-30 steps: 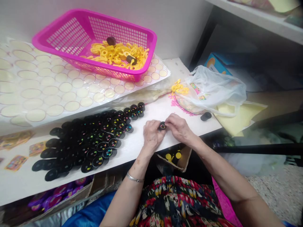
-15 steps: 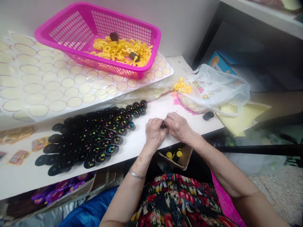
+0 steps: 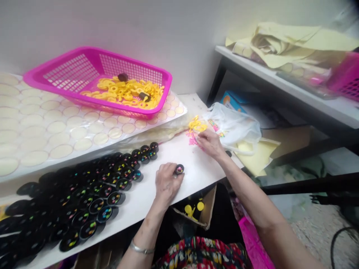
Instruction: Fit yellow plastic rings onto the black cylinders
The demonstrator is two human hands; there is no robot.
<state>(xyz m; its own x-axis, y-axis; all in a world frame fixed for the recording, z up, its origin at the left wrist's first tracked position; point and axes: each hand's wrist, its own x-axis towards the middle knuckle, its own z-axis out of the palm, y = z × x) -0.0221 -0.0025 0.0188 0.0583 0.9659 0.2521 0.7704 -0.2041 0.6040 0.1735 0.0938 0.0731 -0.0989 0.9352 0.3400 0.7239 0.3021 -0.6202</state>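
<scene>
My left hand [image 3: 168, 184] rests on the white table, its fingers closed around a small round black cup [image 3: 179, 169]. The cup stands upright, with tiny pink and other coloured bits inside. Farther forward and to the right, my right hand [image 3: 209, 144] has its fingertips pinched together at a scatter of tiny pink pieces [image 3: 192, 139]. Whatever lies between those fingertips is too small to make out. Just beyond the pink pieces lies a small heap of yellow plastic parts [image 3: 197, 124]. Left of my left hand, many similar black cups [image 3: 98, 205] stand in close rows, several showing coloured bits.
A pink basket [image 3: 95, 101] of yellow parts sits on sheets with printed circles [image 3: 56, 127]. A white plastic bag [image 3: 238, 123] and yellow paper [image 3: 259, 155] lie at the right, with a black cup [image 3: 229, 153] nearby. Below the table edge is a cardboard box [image 3: 209, 213].
My hands have parted. The left keeps the black cup and holds it on the table; the right has let go and reached forward to the pink pieces. The view has shifted right.
</scene>
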